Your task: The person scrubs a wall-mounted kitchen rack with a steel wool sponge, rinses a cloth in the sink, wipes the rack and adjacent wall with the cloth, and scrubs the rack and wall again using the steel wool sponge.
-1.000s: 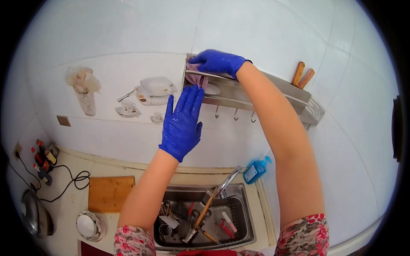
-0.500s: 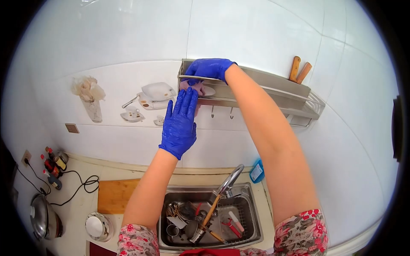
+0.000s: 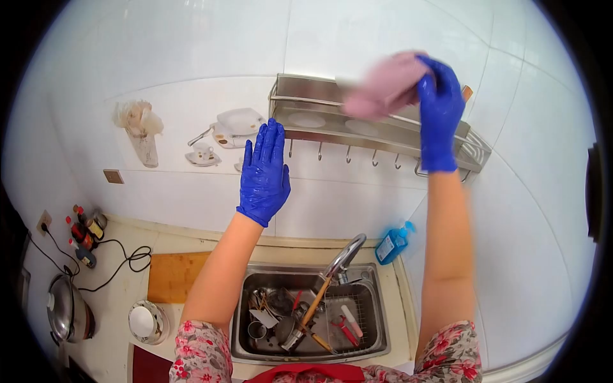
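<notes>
A metal wall rack (image 3: pixel 383 133) with hooks below it runs across the white tiled wall. My left hand (image 3: pixel 264 172), in a blue glove, is raised with its fingers stretched out, the fingertips at the rack's left end. Nothing is in it. In my right hand (image 3: pixel 440 108), also gloved in blue, a pink cloth (image 3: pixel 386 86) is gripped in front of the rack's right half, blurred by motion. A wooden knife handle (image 3: pixel 467 93) shows partly behind the right hand.
Below is a sink (image 3: pixel 383 319) holding utensils, under a curved faucet (image 3: pixel 345 252). A blue soap bottle (image 3: pixel 391 245) stands right of it. On the left are a cutting board (image 3: pixel 175 276), stacked dishes (image 3: pixel 147 322), a lidded pot (image 3: pixel 67 309), bottles (image 3: pixel 83 235) and a black cord (image 3: pixel 118 271).
My right hand has come out of the rack's left end and swung right with the pink cloth. My left hand stays near the rack's left end.
</notes>
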The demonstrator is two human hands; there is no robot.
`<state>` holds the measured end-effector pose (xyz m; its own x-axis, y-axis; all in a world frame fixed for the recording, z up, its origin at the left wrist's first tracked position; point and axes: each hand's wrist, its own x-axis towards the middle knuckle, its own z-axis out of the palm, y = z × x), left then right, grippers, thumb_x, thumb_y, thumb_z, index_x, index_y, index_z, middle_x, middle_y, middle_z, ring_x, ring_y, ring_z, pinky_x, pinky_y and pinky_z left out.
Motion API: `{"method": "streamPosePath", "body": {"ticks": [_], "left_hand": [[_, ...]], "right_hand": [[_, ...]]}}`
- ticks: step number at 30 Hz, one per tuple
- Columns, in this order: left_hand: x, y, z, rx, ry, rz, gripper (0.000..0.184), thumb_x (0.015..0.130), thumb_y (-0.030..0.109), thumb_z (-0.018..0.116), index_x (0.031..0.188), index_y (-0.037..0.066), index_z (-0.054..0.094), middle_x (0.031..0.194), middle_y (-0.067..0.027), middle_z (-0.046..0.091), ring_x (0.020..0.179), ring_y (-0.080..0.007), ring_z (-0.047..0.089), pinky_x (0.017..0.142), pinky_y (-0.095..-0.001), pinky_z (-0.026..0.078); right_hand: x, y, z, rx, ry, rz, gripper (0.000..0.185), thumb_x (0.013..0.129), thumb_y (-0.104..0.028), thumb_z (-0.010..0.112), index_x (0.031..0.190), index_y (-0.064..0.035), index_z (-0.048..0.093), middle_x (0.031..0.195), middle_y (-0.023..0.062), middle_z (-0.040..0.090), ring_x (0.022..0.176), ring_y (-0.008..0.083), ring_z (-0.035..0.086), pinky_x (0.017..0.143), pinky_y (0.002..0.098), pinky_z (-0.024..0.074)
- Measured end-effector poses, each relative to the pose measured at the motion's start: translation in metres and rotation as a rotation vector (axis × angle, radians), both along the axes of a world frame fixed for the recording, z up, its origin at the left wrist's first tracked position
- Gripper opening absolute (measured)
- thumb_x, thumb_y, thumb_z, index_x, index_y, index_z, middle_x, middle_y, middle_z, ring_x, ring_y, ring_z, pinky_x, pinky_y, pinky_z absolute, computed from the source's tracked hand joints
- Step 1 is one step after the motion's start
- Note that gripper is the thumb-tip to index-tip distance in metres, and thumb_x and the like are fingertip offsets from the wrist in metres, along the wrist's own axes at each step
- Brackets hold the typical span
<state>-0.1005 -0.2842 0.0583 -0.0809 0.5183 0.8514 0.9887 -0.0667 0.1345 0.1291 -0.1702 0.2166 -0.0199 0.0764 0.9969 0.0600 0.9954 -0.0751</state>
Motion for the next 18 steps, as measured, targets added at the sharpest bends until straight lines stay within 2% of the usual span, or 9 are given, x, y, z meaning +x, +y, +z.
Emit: {"method": "streamPosePath", "body": {"ticks": [1,3,5,6,8,12,15,17,18], "left_hand": [[-0.002,0.001,-0.002,0.03,0.003,-0.02,0.072,0.075,0.0,0.054,0.141,0.001,0.026,0.146,-0.0182,0.026,0.136,-0.032,0.024,0.11,-0.0445,0.02],[-0.003,0.0,-0.005,0.058,0.005,-0.038,0.07,0.075,-0.003,0.052,0.14,0.001,0.028,0.145,-0.0186,0.028,0.135,-0.0321,0.027,0.11,-0.0434,0.022],[-0.004,-0.002,-0.005,0.127,-0.03,-0.075,0.069,0.074,-0.005,0.049,0.14,0.0,0.028,0.144,-0.0191,0.03,0.133,-0.033,0.03,0.109,-0.0432,0.024],[-0.005,-0.003,-0.006,0.127,-0.028,-0.072,0.069,0.074,-0.005,0.049,0.14,0.0,0.028,0.144,-0.0191,0.03,0.133,-0.033,0.03,0.109,-0.0432,0.024],[-0.008,-0.003,-0.007,0.113,-0.11,-0.098,0.07,0.073,-0.007,0.047,0.14,0.0,0.028,0.144,-0.0197,0.031,0.132,-0.0341,0.032,0.108,-0.0448,0.024],[-0.01,0.0,-0.005,0.08,-0.115,-0.106,0.064,0.074,-0.004,0.043,0.137,-0.003,0.031,0.143,-0.0197,0.03,0.132,-0.0322,0.031,0.109,-0.0473,0.022],[-0.009,0.006,-0.007,0.093,-0.193,-0.183,0.066,0.073,-0.005,0.044,0.138,-0.002,0.031,0.144,-0.02,0.029,0.132,-0.0326,0.031,0.109,-0.0481,0.022],[-0.005,0.002,-0.007,0.102,-0.14,-0.092,0.071,0.072,-0.007,0.047,0.14,0.001,0.027,0.146,-0.0185,0.027,0.132,-0.0351,0.031,0.109,-0.0465,0.022],[-0.002,0.0,-0.005,0.093,-0.137,-0.064,0.071,0.073,-0.007,0.048,0.14,0.001,0.027,0.146,-0.0179,0.027,0.132,-0.0339,0.031,0.109,-0.0469,0.022]], "right_hand": [[-0.005,-0.013,-0.019,0.17,0.022,-0.17,0.025,0.079,-0.007,0.063,0.103,-0.0025,0.06,0.1,0.0072,0.061,0.089,0.0172,0.06,0.078,0.0318,0.0493],[-0.017,-0.012,-0.055,0.483,-0.226,-0.423,0.03,0.071,-0.003,0.065,0.1,-0.0053,0.06,0.098,0.0084,0.058,0.09,0.0222,0.059,0.08,0.0365,0.0483],[-0.044,-0.008,-0.077,0.585,-0.378,-0.418,0.035,0.068,-0.004,0.066,0.102,-0.0069,0.059,0.098,0.0094,0.058,0.094,0.0265,0.058,0.084,0.0395,0.0458],[-0.055,-0.007,-0.082,0.585,-0.375,-0.416,0.035,0.068,-0.004,0.066,0.102,-0.0069,0.059,0.098,0.0094,0.058,0.094,0.0265,0.058,0.084,0.0395,0.0458],[-0.078,-0.003,-0.085,0.572,-0.492,-0.241,0.031,0.068,-0.008,0.066,0.098,-0.007,0.058,0.096,0.0098,0.057,0.092,0.0258,0.058,0.086,0.0387,0.0445],[-0.15,0.007,-0.101,0.404,-0.45,-0.231,0.026,0.071,-0.016,0.066,0.093,-0.0067,0.056,0.091,0.0099,0.057,0.087,0.0259,0.058,0.086,0.0392,0.0446],[-0.17,0.044,-0.115,0.356,-0.486,-0.561,0.02,0.076,-0.022,0.062,0.088,-0.0067,0.056,0.087,0.0108,0.059,0.083,0.027,0.059,0.084,0.0389,0.0454],[-0.15,0.024,-0.088,0.171,-0.794,-0.06,0.027,0.08,-0.023,0.06,0.102,-0.0077,0.062,0.097,0.009,0.064,0.094,0.0273,0.06,0.083,0.0364,0.0456],[-0.13,0.011,-0.078,0.087,-0.834,-0.008,0.032,0.081,-0.026,0.06,0.105,-0.0049,0.062,0.102,0.0111,0.064,0.095,0.0289,0.059,0.084,0.0362,0.0456]]}}
